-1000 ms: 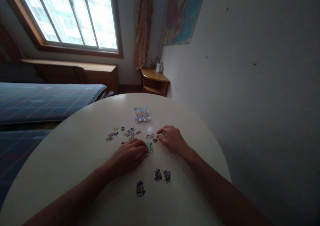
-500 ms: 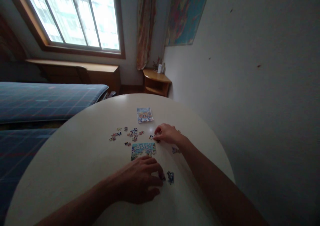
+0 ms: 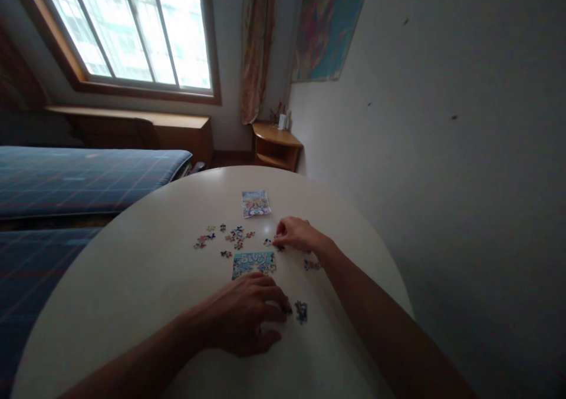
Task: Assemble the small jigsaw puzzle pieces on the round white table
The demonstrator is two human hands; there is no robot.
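Note:
My left hand (image 3: 247,313) lies over the lower part of a partly joined jigsaw puzzle (image 3: 254,260), whose top shows blue lettering. Its thumb is spread away from the fingers, and a fingertip touches a small dark puzzle piece (image 3: 289,306). Just right of that fingertip are some joined dark pieces (image 3: 301,312). Beyond the puzzle, my right hand (image 3: 295,234) has thumb and forefinger closed at a puzzle piece (image 3: 280,247), mostly hidden by the fingers. Another loose piece (image 3: 267,242) lies left of those fingertips. More pieces (image 3: 312,264) sit below the right wrist, partly covered.
Several loose pieces (image 3: 234,237) are scattered left of my right hand, with another group (image 3: 201,241) farther left. A printed picture packet (image 3: 256,203) lies toward the far side of the round white table (image 3: 145,269). A plaid mattress (image 3: 88,178) is at the left, a wall (image 3: 442,181) at the right.
My right fingertips have shifted slightly and drawn closer together at the loose pieces. My left hand has moved up a little over the puzzle.

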